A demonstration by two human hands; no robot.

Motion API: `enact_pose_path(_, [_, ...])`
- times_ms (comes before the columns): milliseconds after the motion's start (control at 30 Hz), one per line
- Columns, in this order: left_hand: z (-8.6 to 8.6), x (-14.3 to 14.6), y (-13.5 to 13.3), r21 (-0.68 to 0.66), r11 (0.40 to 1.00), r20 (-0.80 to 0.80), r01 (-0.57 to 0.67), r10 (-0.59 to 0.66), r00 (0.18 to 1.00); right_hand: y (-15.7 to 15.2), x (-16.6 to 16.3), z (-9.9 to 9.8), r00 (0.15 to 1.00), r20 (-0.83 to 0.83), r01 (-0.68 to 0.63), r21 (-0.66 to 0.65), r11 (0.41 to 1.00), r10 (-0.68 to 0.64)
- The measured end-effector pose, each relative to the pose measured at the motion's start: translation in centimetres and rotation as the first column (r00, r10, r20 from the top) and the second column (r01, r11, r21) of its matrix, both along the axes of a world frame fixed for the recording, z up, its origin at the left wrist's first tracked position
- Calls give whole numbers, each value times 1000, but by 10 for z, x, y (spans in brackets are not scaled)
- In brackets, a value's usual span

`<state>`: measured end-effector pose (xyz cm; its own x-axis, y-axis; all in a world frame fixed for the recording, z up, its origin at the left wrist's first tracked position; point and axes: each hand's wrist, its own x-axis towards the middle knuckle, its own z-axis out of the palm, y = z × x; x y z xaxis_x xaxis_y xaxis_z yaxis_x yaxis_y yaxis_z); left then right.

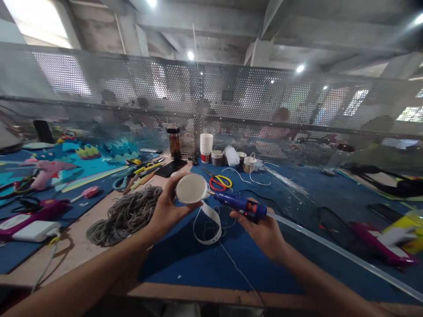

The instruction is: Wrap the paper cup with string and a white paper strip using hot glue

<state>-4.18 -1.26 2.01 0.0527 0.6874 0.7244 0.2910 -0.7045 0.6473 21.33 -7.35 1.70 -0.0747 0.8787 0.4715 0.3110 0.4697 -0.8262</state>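
My left hand (170,207) is wrapped round a white paper cup (191,188), whose round open mouth faces me. My right hand (262,231) grips a blue glue gun (236,202) with a long clear glue stick (330,246) running out of its back. The gun's nozzle points left and meets or nearly touches the cup's rim. Below the cup hangs a curled white paper strip (216,222), with a thin white cord (236,264) trailing to the table edge. Whether the strip is fixed to the cup I cannot tell.
Grey yarn (127,215) lies heaped at left. Scissors (220,181), stacked paper cups (206,145), a brown jar (174,143) and a black phone (171,168) stand or lie behind. A pink glue gun (49,171) is far left. Perforated metal panels (231,101) close off the back.
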Motion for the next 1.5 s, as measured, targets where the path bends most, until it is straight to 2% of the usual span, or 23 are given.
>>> enact_pose_path(267, [0,-1,1,12,1000,11,12,-12,1000,-3,0,3,997,64,-40,14,999,39])
enact_pose_path(600, [1,-2,0,39,999,4,31,-31,999,0,1,-1,995,97,-4,11,1000,3])
enact_pose_path(833, [5,-1,-2,61,998,-29,27,-26,999,0,0,-3,991,132,25,59,998,-32])
enact_pose_path(1033, [2,-2,0,47,998,-15,35,-34,999,0,1,-3,988,145,45,87,995,-57])
enact_pose_path(1500, [5,-1,-3,22,1000,-41,8,-8,999,0,2,0,981,177,74,53,996,-82])
